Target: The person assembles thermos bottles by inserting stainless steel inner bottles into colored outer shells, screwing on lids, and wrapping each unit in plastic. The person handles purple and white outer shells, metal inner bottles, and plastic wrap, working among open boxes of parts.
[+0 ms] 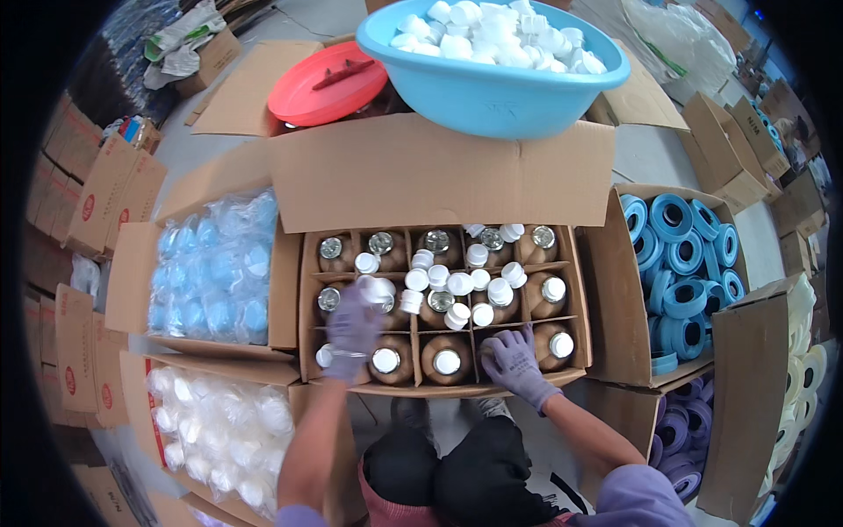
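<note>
A divided cardboard box (443, 389) in front of me holds clear bottles, one to a compartment. Some bottles, such as the one at the front middle (446, 362), wear white screw caps; several in the back row show bare mouths. Loose white caps (458, 284) lie scattered over the middle. My left hand (354, 327), in a purple-grey glove, is blurred over the box's left side, with a white cap (384, 288) by its fingertips. My right hand (518, 362), gloved alike, closes round the top of a front-row bottle right of centre, hiding its mouth.
Behind the box stands a blue basin (500, 97) heaped with white caps, beside a red plastic lid (325, 83). Boxes at left hold bagged blue pieces (211, 272) and bagged white pieces (224, 430). At right are boxes of blue rings (685, 263) and purple rings (685, 430).
</note>
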The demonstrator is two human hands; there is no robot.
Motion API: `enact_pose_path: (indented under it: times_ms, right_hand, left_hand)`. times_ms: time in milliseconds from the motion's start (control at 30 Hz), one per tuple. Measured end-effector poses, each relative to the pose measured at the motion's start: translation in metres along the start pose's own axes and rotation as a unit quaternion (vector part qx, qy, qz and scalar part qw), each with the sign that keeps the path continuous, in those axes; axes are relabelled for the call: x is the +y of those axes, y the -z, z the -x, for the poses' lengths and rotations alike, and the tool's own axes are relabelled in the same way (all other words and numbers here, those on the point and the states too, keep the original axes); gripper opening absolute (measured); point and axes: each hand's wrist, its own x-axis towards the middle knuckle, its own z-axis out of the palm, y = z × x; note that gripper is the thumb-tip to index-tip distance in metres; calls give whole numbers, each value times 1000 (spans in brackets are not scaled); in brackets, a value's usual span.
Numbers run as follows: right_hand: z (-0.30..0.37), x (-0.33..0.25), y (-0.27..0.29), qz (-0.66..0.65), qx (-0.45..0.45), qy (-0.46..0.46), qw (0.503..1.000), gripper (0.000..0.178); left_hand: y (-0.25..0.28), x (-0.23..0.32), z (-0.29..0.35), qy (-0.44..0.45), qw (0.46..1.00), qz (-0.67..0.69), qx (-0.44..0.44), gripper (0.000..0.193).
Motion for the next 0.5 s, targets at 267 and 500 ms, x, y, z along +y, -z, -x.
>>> enact_pose_path:
  times_ms: [267,500]
  right_hand:
    - [-107,81,43,73,-22,29,997,43]
    - [-148,159,69,200,7,-73,977,46]
  left_hand:
    - [-1,-146,-2,85,987,-129,41,47]
    - [34,-95,-55,288,944,-43,-153,58]
